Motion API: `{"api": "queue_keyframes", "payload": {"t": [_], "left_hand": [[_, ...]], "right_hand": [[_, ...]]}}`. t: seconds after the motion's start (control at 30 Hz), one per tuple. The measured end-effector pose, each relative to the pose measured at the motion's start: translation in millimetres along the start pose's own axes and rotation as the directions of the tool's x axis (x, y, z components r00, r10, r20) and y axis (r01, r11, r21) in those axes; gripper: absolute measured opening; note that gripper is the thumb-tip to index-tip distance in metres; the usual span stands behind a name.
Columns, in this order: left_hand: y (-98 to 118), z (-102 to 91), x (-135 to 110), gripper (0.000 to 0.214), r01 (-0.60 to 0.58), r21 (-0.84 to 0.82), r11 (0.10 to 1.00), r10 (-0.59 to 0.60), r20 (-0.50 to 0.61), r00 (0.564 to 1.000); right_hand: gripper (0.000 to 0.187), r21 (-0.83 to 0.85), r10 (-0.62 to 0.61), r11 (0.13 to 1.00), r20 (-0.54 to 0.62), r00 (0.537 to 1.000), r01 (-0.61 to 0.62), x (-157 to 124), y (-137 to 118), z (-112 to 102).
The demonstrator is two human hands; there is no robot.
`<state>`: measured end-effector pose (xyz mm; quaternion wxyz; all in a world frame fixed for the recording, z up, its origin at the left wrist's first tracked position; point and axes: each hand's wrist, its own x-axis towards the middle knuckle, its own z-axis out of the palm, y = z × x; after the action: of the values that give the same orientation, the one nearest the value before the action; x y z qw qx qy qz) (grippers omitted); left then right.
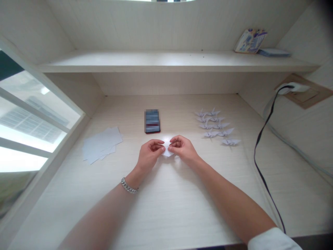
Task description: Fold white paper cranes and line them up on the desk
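My left hand (149, 153) and my right hand (183, 147) meet over the middle of the pale wooden desk (166, 208). Both pinch a small white folded piece of paper (167, 150) between thumb and fingertips, the left hand at its left edge, the right hand at its right edge. The paper rests low over the desk, and the fingers hide much of it. A metal bracelet (129, 186) circles my left wrist.
A stack of loose white paper sheets (101, 144) lies to the left. A phone (152, 121) lies just behind the hands. Several folded paper cranes (215, 126) sit in rows to the right. A black cable (262, 149) runs from a wall socket (293, 88). Booklets (250, 41) rest on the upper shelf.
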<state>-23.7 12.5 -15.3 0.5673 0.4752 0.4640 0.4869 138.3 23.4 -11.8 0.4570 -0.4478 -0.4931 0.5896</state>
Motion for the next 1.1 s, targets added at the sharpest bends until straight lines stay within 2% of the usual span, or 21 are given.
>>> {"api": "queue_keyframes", "payload": {"t": [0.2,0.37,0.53,0.63,0.87,1.1], "left_hand": [[2.4,-0.6,0.1,0.024,0.034,-0.065,0.997,-0.033,0.013,0.999],[3.6,2.5,-1.2,0.024,-0.01,0.083,0.996,0.009,0.011,1.0],[5.0,4.4,-3.9,0.024,-0.042,0.11,0.993,0.039,0.028,0.999],[5.2,4.4,-4.2,0.024,-0.056,0.127,0.99,0.05,0.043,0.998],[4.7,2.8,-2.3,0.024,-0.022,0.109,0.994,0.017,0.043,0.999],[5.4,-0.1,-1.1,0.026,0.011,0.077,0.997,-0.011,0.004,1.0]], "right_hand": [[0.029,-0.005,0.005,1.0,-0.007,1.0,-0.005,1.1,-0.3,-3.0],[0.025,-0.058,-0.023,0.998,0.002,1.0,0.023,-0.6,-2.1,-2.1],[0.021,-0.175,-0.058,0.983,0.031,0.998,0.063,-3.6,-7.1,0.6],[0.021,-0.208,-0.034,0.977,0.034,0.999,0.041,-3.8,-7.7,0.1],[0.02,-0.165,0.048,0.986,0.054,0.997,-0.038,-1.5,-4.9,-4.1],[0.02,-0.12,0.092,0.989,0.075,0.993,-0.082,0.6,-9.8,-7.2]]}}
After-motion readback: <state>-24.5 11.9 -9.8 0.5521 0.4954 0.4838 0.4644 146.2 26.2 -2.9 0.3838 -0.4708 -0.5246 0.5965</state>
